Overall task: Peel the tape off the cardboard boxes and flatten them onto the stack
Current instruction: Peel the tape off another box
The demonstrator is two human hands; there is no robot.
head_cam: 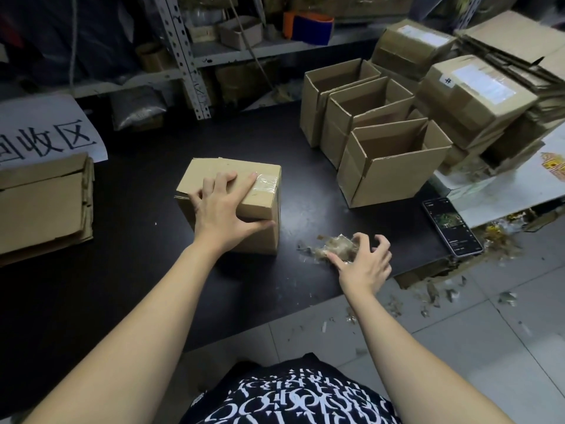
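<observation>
A closed cardboard box (pixel 214 172) stands in the middle of the black table (pixel 137 270), with clear tape (pixel 267 185) left across its right top edge. My left hand (pixel 223 209) lies on the box's top, thumb hooked around its front right corner, holding it. To the right, my right hand (pixel 363 261) hovers with fingers spread and curled over a crumpled wad of peeled tape (pixel 333 247) on the table, fingertips touching it. The stack of flattened boxes (pixel 42 203) lies at the left edge.
Three open boxes (pixel 388 166) stand at the back right, with taped boxes (pixel 470 90) and flattened cardboard piled behind them. A phone (pixel 452 226) lies at the table's right edge. A white sign (pixel 46 130) sits behind the stack. Tape scraps litter the tiled floor (pixel 458 316).
</observation>
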